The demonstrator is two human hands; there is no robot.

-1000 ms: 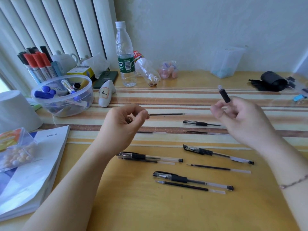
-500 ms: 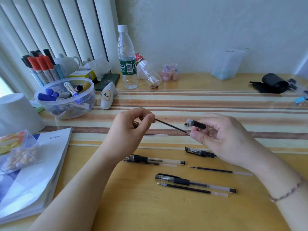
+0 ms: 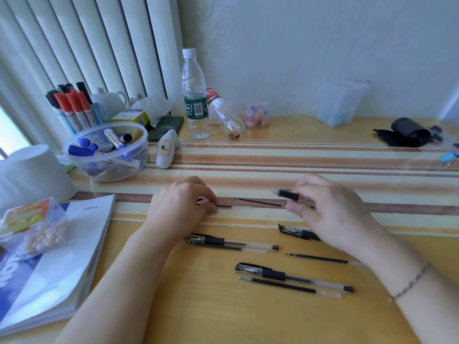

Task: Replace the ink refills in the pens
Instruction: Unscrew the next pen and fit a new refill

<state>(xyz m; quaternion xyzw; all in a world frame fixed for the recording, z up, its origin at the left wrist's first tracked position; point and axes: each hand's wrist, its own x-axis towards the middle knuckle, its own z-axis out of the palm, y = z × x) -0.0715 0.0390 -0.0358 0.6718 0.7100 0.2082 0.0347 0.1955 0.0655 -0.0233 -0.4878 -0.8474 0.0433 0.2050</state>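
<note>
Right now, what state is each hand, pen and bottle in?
left hand: down at the table, fingers on a refill
right hand: holding a pen barrel, raised
loose refill: lying on the table
nearest pen: capped, lying flat
water bottle: upright, capped
small bottle: tipped over

Marker bowl (image 3: 105, 152) left of bottle (image 3: 195, 95); book (image 3: 57, 256) before bowl.

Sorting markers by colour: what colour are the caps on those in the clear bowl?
Blue caps, head view.

Three black-grip pens (image 3: 231, 243) on wood, refills (image 3: 289, 286) just beside
</note>
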